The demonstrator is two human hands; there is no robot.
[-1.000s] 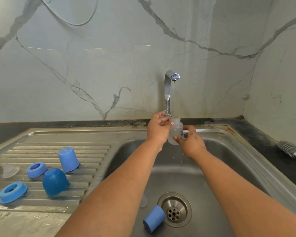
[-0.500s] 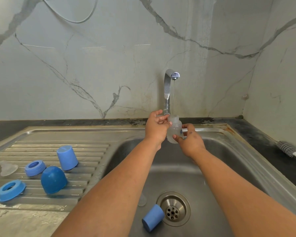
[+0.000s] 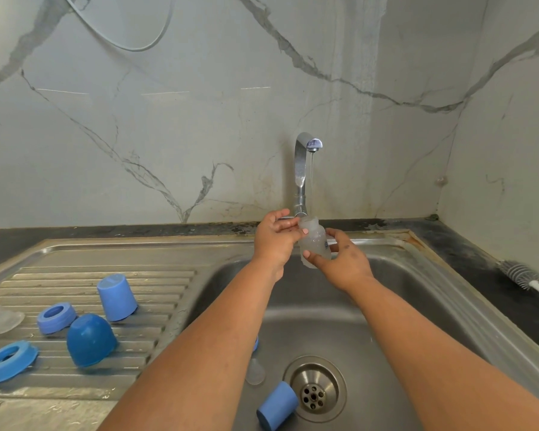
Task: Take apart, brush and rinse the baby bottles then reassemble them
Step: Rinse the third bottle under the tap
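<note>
We hold a clear bottle [image 3: 314,241] upright over the sink [image 3: 417,275], its open mouth right under the thin stream of water from the tap [image 3: 302,169]. Our left hand [image 3: 274,241] has its grip closed around the bottle's neck, fingers curled over the shoulder; our right hand [image 3: 343,259] grips the lower body, thumb across the front near the base. On the ribbed drainboard [image 3: 75,275] to the left stand a light blue cap [image 3: 116,297] and a darker blue cap [image 3: 89,340], both upside down, with two blue rings [image 3: 56,317] [image 3: 8,362] and a clear teat [image 3: 3,318] near them. In the basin, another light blue cap [image 3: 277,405] lies on its side just beside the drain [image 3: 314,388]. A bottle brush [image 3: 520,275] rests on the dark counter [image 3: 479,259] at the right.
</note>
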